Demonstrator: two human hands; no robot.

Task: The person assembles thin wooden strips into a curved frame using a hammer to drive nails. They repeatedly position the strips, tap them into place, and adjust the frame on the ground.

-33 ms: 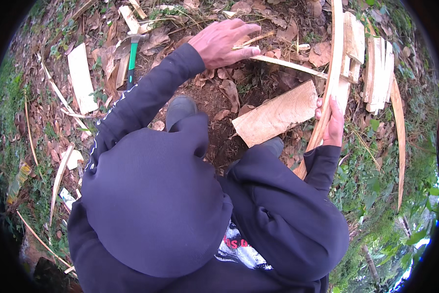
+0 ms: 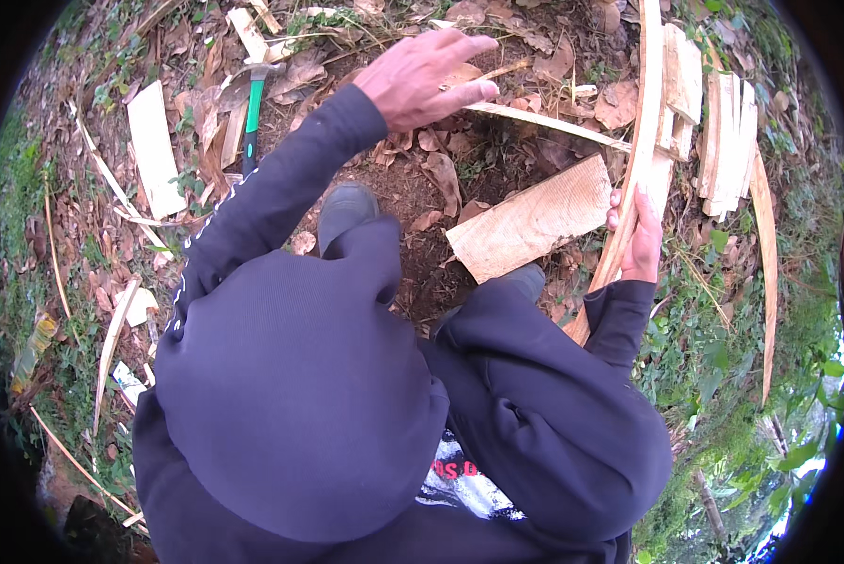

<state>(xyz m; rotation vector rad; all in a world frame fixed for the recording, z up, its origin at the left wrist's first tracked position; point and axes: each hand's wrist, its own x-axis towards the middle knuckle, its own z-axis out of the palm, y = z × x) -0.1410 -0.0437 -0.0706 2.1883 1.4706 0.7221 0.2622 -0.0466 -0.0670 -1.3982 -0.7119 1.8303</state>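
Observation:
My right hand (image 2: 642,240) is wrapped round a long, narrow wooden strip (image 2: 640,155) that runs from the top of the view down past my right sleeve. My left hand (image 2: 427,77) hovers over the leaf litter, thumb and fingers apart, with nothing in it. Close to its thumb is the end of a thin wooden sliver (image 2: 554,123), whose other end reaches the strip. Between my feet and that strip a thick sawn wood block (image 2: 535,218) lies at a slant.
A hammer with a green handle (image 2: 254,113) lies left of my left hand, near a pale flat board (image 2: 156,150). Split wood pieces (image 2: 725,141) are stacked at the right. Leaves, shavings and grass cover the ground around my boots (image 2: 349,209).
My left hand has shifted slightly left, its thumb drawing back along the thin sliver. My right hand and the long strip look the same.

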